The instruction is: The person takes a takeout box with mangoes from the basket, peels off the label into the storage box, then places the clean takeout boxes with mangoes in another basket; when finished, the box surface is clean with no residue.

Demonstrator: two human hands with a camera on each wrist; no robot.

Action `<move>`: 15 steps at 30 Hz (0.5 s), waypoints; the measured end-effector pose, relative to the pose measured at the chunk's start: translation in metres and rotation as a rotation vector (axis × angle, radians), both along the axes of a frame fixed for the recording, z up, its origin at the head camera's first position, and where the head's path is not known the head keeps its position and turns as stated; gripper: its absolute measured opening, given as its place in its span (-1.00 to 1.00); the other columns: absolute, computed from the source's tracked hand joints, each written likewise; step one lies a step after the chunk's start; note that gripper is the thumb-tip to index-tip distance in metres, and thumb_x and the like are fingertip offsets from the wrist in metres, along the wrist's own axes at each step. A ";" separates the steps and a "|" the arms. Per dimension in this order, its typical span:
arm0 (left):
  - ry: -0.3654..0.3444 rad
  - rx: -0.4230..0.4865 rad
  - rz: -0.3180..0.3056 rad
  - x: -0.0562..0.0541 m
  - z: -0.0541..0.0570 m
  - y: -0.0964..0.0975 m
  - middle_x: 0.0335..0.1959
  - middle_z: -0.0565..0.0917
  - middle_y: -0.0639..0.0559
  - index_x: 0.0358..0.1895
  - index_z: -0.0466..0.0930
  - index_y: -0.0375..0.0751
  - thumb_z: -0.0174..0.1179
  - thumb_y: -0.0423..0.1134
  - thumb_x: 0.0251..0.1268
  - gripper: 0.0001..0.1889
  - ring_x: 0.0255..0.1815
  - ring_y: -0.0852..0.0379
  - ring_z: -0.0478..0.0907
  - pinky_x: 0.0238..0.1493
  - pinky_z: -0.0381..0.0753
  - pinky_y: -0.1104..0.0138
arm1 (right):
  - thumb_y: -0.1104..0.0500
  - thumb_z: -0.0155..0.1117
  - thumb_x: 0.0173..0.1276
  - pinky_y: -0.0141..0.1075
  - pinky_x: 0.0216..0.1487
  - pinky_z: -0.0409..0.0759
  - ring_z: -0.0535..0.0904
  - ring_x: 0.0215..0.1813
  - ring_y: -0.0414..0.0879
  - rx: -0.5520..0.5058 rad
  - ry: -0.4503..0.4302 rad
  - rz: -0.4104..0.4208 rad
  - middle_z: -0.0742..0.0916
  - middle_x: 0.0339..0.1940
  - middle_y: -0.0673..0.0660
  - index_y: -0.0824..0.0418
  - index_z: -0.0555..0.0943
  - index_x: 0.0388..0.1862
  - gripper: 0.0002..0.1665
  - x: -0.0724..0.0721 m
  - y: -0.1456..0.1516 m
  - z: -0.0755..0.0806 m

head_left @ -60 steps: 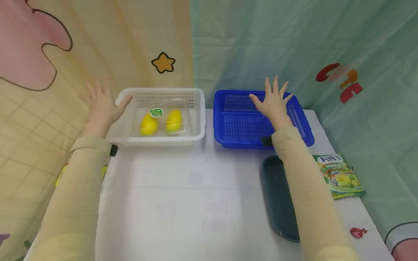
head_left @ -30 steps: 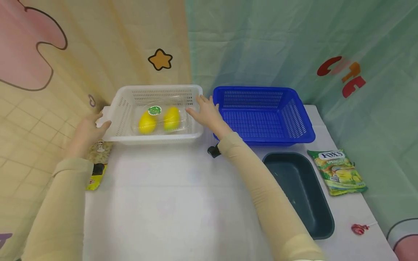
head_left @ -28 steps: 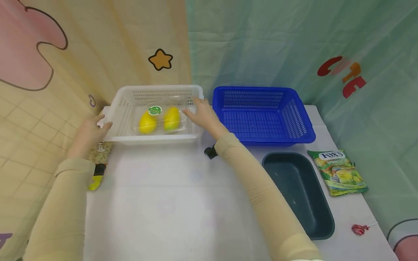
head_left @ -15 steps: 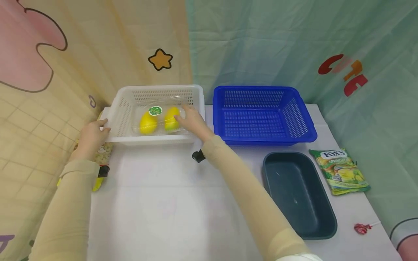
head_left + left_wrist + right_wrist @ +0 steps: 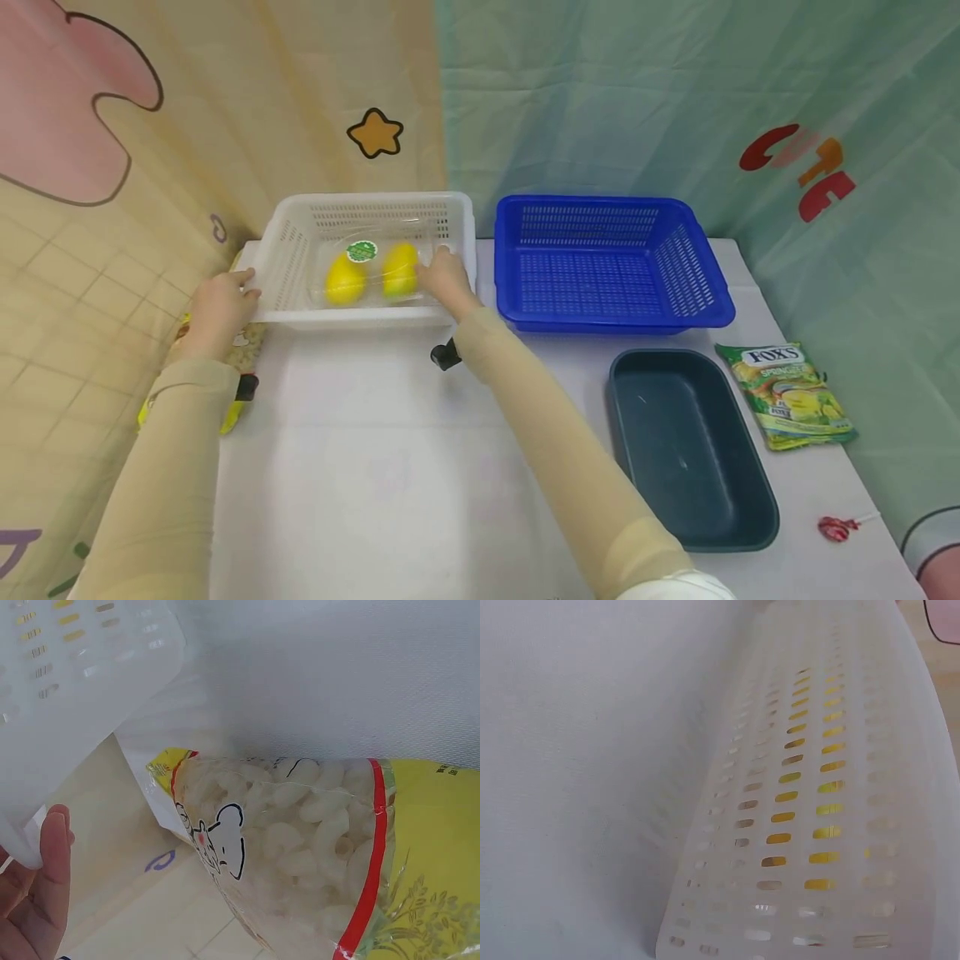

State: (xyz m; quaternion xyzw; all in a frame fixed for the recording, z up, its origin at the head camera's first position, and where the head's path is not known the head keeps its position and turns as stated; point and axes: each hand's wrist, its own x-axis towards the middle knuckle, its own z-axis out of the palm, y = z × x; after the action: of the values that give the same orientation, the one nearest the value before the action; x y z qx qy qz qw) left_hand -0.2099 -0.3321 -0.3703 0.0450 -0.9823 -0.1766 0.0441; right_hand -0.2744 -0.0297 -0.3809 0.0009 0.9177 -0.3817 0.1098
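Note:
Two yellow fruits [image 5: 346, 280] lie in a clear plastic box [image 5: 375, 287] with a round green sticker, inside the white slotted basket [image 5: 367, 315]. My left hand [image 5: 219, 310] holds the basket's left rim; in the left wrist view its fingers [image 5: 54, 851] curl at the rim. Reaching over the basket's front right, my right hand [image 5: 448, 282] grips the right end of the clear box, fingertips mostly hidden. In the right wrist view the basket wall [image 5: 810, 795] fills much of the picture, with yellow showing through its slots.
A blue slotted basket [image 5: 615, 321] stands right of the white one. In front of it is a dark green tray [image 5: 693, 450]. A Fox's candy bag [image 5: 787, 400] and a red lollipop [image 5: 838, 527] lie at right. A yellow-ended snack bag [image 5: 300, 840] lies under my left wrist.
From raised and spread over both baskets, my hands came down to the white basket. The left closed on its left rim; the right moved left across its right side onto the clear box.

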 end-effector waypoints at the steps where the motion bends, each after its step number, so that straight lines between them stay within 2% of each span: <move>1: 0.008 -0.003 0.000 0.000 0.000 0.000 0.15 0.45 -0.58 0.25 0.36 -0.58 0.03 -0.37 0.36 -0.54 -0.07 -0.54 0.45 -0.16 0.45 -0.14 | 0.04 0.09 0.51 -0.16 0.22 0.59 0.58 0.17 0.11 -0.002 -0.003 -0.006 0.58 0.25 0.34 0.42 0.31 0.37 -0.38 0.000 0.000 0.001; 5: 0.014 0.002 -0.004 -0.001 -0.002 0.000 0.13 0.45 -0.60 0.24 0.38 -0.59 0.05 -0.38 0.35 -0.55 -0.26 -0.41 0.44 -0.35 0.44 0.03 | 0.06 0.15 0.47 -0.32 -0.18 0.63 0.60 -0.21 -0.02 -0.040 -0.055 -0.006 0.65 0.05 0.24 0.38 0.41 0.27 -0.46 0.004 0.002 0.007; 8: -0.007 0.025 -0.008 -0.001 -0.003 -0.002 0.14 0.43 -0.62 0.25 0.36 -0.60 0.05 -0.38 0.36 -0.54 -0.40 -0.30 0.43 -0.51 0.42 0.20 | 0.02 0.18 0.43 -0.40 -0.34 0.63 0.65 -0.35 -0.05 -0.058 -0.079 0.008 0.67 -0.01 0.20 0.36 0.48 0.19 -0.48 0.004 0.005 0.014; 10: -0.016 0.034 -0.011 -0.002 -0.002 -0.004 0.15 0.42 -0.62 0.25 0.35 -0.60 0.04 -0.37 0.36 -0.54 -0.40 -0.29 0.43 -0.55 0.39 0.27 | -0.01 0.20 0.42 -0.40 -0.33 0.66 0.69 -0.35 -0.04 -0.052 -0.084 0.010 0.68 -0.04 0.19 0.34 0.53 0.10 -0.52 0.004 0.008 0.020; 12: -0.023 0.045 -0.017 -0.002 -0.001 -0.005 0.18 0.41 -0.62 0.26 0.34 -0.60 0.03 -0.37 0.37 -0.53 -0.35 -0.31 0.44 -0.51 0.42 0.24 | -0.04 0.21 0.41 -0.37 -0.26 0.68 0.74 -0.31 -0.03 -0.042 -0.083 0.004 0.71 -0.09 0.19 0.33 0.59 -0.01 -0.56 0.002 0.013 0.025; 15: -0.030 0.044 -0.021 -0.001 0.002 -0.006 0.21 0.40 -0.58 0.28 0.33 -0.60 0.02 -0.36 0.39 -0.53 -0.11 -0.41 0.42 -0.31 0.47 0.10 | -0.03 0.20 0.42 -0.30 -0.07 0.70 0.75 -0.22 0.00 -0.098 -0.110 -0.026 0.64 0.19 0.23 0.35 0.49 0.23 -0.42 0.001 0.028 0.033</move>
State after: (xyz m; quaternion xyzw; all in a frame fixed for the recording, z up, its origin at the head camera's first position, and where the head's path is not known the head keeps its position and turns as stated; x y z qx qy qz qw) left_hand -0.2108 -0.3377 -0.3686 0.0382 -0.9791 -0.1981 0.0267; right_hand -0.2731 -0.0021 -0.3475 0.0284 0.8905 -0.4269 0.1550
